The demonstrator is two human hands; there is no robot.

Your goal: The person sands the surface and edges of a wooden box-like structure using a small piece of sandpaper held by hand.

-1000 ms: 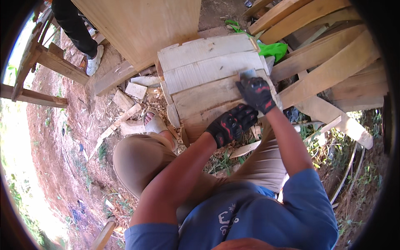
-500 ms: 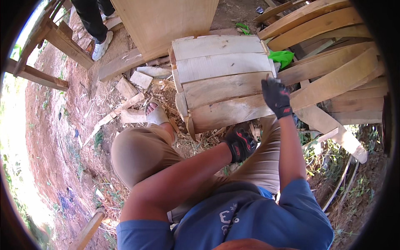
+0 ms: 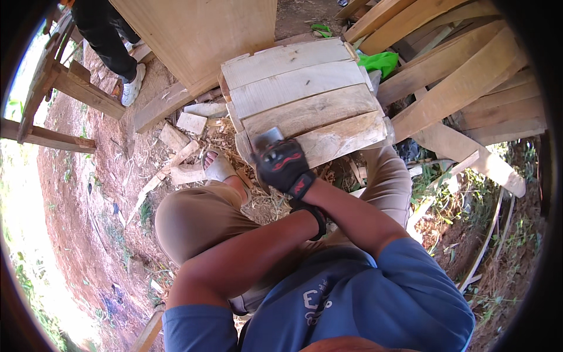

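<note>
Black-gloved, my right hand (image 3: 284, 167) is closed over a small grey, metal-looking tool (image 3: 268, 138), whose exact kind I cannot make out. It is at the left end of the nearest boards of a low wooden seat-like piece (image 3: 305, 108), made of several pale planks side by side. The plank at the near edge (image 3: 343, 138) is rough and whitish. My left hand (image 3: 314, 218), also gloved in black, lies beneath the right forearm above my lap, its fingers hidden from view.
Curved planks (image 3: 451, 82) are stacked on the right beside a green bag (image 3: 378, 63). A wide wooden panel (image 3: 205, 41) stands behind the piece. Offcuts (image 3: 190, 123) and shavings litter the ground. Another person's leg (image 3: 108, 44) is at the far left, near a wooden frame (image 3: 88, 94).
My right hand has swept from the right end of the boards to the left end with the grey tool. It now crosses over my left wrist. The view has shifted slightly.
</note>
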